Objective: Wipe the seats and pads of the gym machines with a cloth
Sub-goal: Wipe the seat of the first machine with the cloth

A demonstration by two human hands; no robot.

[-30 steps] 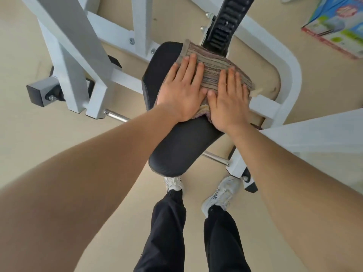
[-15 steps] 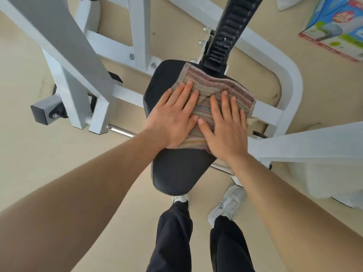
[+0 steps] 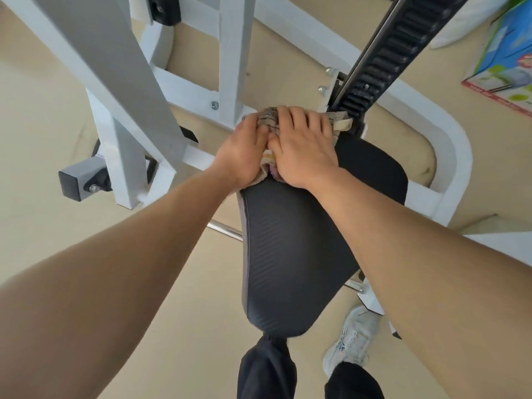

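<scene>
A black padded seat (image 3: 293, 246) of a white gym machine fills the middle of the view, its narrow end pointing toward me. A striped cloth (image 3: 270, 119) lies bunched at the seat's far end, mostly hidden under my hands. My left hand (image 3: 244, 148) and my right hand (image 3: 302, 148) press side by side on the cloth, fingers curled over its far edge. A loose corner of the cloth (image 3: 342, 125) sticks out to the right of my right hand.
White frame bars (image 3: 121, 90) rise at the left and a curved white tube (image 3: 454, 156) wraps the right. A black toothed rail (image 3: 388, 59) slants up from the seat's far end. A colourful box (image 3: 506, 61) lies on the beige floor at right. My feet stand below the seat.
Both hands have pushed the cloth from the seat's middle to its far end, where it has bunched up. More bare seat shows toward me.
</scene>
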